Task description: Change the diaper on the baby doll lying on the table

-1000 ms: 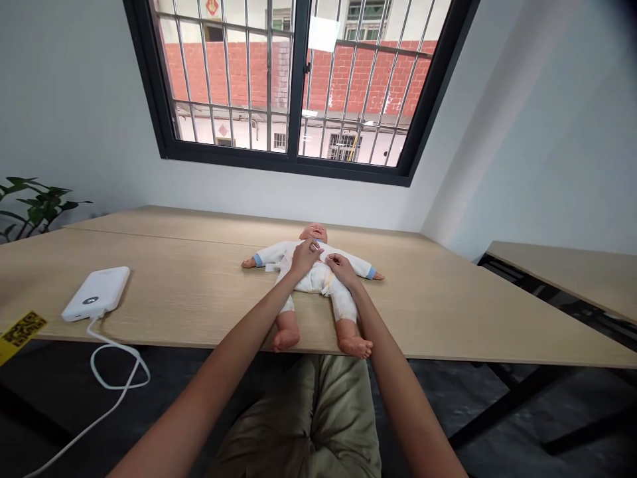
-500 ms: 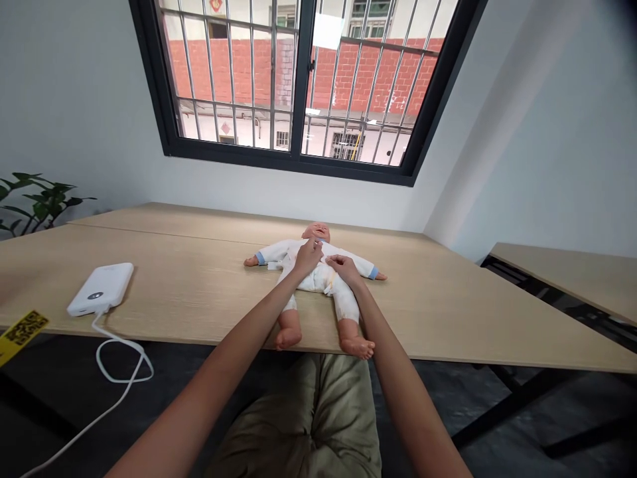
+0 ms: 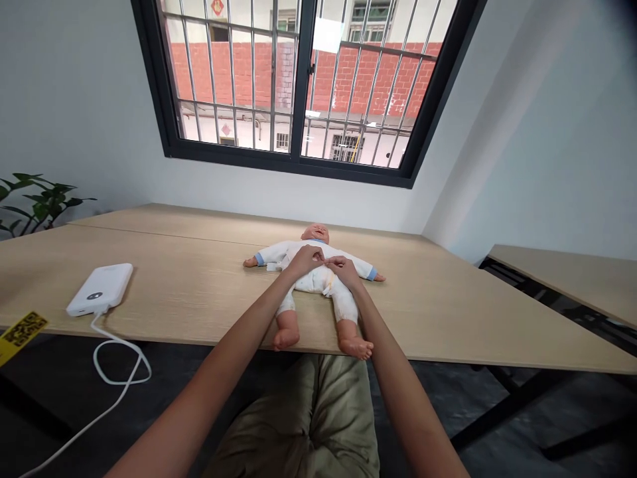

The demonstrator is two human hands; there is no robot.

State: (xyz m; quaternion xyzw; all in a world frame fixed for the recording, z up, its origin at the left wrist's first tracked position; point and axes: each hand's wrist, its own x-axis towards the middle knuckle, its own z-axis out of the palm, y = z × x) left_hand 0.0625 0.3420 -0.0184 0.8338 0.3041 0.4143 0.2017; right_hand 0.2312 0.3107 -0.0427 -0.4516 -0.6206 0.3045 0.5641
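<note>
A baby doll (image 3: pixel 315 234) in a white romper with blue cuffs lies on its back on the wooden table (image 3: pixel 199 285), head away from me and bare feet at the near edge. My left hand (image 3: pixel 304 259) and my right hand (image 3: pixel 343 269) rest on the doll's chest, almost touching each other. Both hands have their fingers curled and pinched on the front of the white romper (image 3: pixel 312 279). What exactly sits between the fingertips is too small to make out.
A white power bank (image 3: pixel 100 289) lies at the left of the table, its white cable (image 3: pixel 117 362) looping down over the edge. A yellow tag (image 3: pixel 20 328) sits at the near left. A plant (image 3: pixel 34 202) stands far left, a second table (image 3: pixel 567 275) at right.
My left hand has slid from the doll's neck down to its chest and closer to my right hand. The right hand has hardly moved.
</note>
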